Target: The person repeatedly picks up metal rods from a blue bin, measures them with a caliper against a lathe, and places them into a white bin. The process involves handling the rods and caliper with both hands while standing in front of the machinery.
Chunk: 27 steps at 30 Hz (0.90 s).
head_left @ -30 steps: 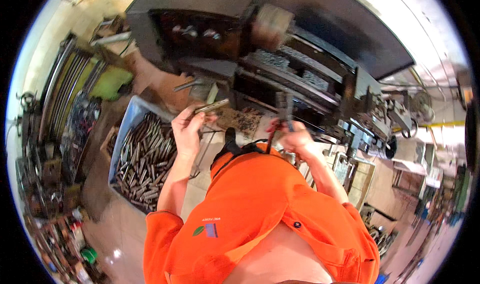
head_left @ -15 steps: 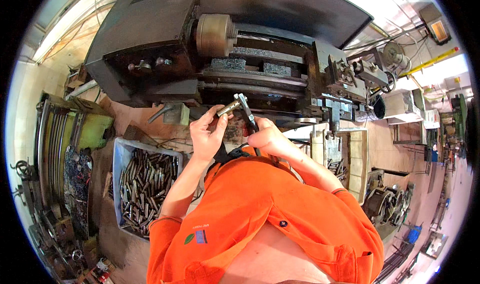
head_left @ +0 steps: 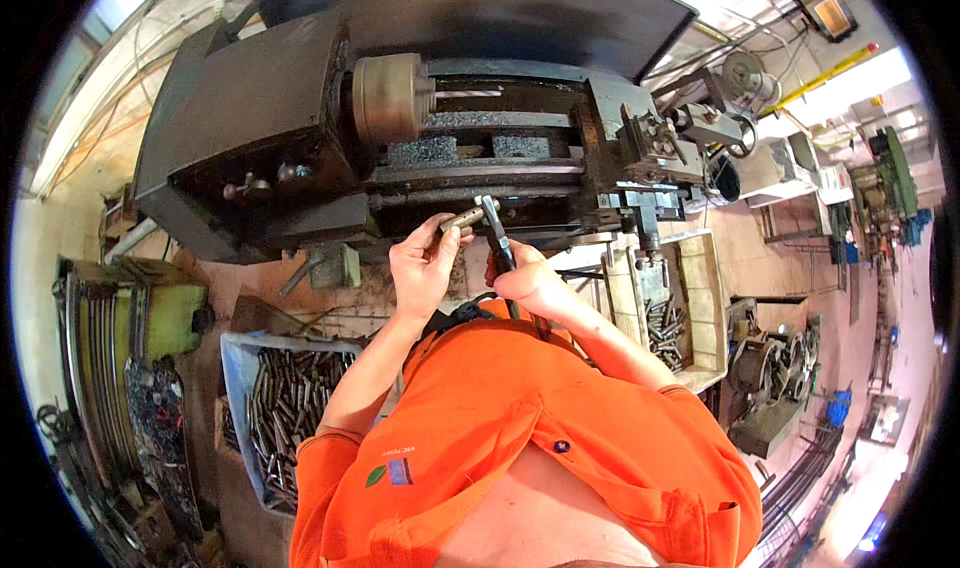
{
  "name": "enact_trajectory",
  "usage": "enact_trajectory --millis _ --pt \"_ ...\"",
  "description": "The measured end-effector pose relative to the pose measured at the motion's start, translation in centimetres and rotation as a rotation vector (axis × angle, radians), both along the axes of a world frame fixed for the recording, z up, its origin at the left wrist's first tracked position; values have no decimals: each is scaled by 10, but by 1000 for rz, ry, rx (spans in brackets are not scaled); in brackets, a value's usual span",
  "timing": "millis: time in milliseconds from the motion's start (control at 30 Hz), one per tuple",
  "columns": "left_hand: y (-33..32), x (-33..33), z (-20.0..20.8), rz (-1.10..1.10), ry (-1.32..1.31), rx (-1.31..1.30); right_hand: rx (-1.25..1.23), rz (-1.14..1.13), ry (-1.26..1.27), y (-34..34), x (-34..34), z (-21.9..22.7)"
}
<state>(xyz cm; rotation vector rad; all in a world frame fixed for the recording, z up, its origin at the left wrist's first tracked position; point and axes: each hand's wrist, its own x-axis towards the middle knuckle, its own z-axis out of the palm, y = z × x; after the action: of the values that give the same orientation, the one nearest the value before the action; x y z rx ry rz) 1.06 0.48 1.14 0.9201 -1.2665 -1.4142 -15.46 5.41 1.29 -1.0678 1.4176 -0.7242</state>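
A short metal tube (head_left: 461, 219) with small holes along its side is pinched in my left hand (head_left: 422, 271), tilted up to the right. My right hand (head_left: 530, 280) is wrapped round a caliper-like metal tool (head_left: 496, 230), bright at its upper end and dark lower down. Its bright end is at the tube's right end; contact is hard to make out. Both hands are in front of the lathe (head_left: 470, 173). Its chuck (head_left: 388, 98) looks still and carries a long drill bit (head_left: 470, 94).
Left of me stands a pale blue bin (head_left: 240, 388) full of metal tubes (head_left: 290, 398). To my right is a pale tray (head_left: 706, 308) with more tubes. The lathe's carriage (head_left: 645, 153) is at the bed's right. A green machine (head_left: 170, 313) stands far left.
The chuck, blurred before, is now sharp, and its drill bit shows plainly. The whole view has shifted, moving the lathe left. Both hands keep their hold, tube and tool still close together.
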Motion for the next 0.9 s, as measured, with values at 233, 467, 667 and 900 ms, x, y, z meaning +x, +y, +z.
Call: enact_trajectory --millis 233,467,667,900 --pt "-22 -1 -6 -131 30 -38 3 -158 -40 -3 17 40" --pt "-33 -6 -20 -397 140 110 -121 -380 -80 -6 0 5" --pt "-14 -40 -43 -815 -92 50 -243 -658 -80 -56 -27 -21" --pt "-48 -90 -51 -812 21 431 -208 -659 -108 -89 -38 -16"
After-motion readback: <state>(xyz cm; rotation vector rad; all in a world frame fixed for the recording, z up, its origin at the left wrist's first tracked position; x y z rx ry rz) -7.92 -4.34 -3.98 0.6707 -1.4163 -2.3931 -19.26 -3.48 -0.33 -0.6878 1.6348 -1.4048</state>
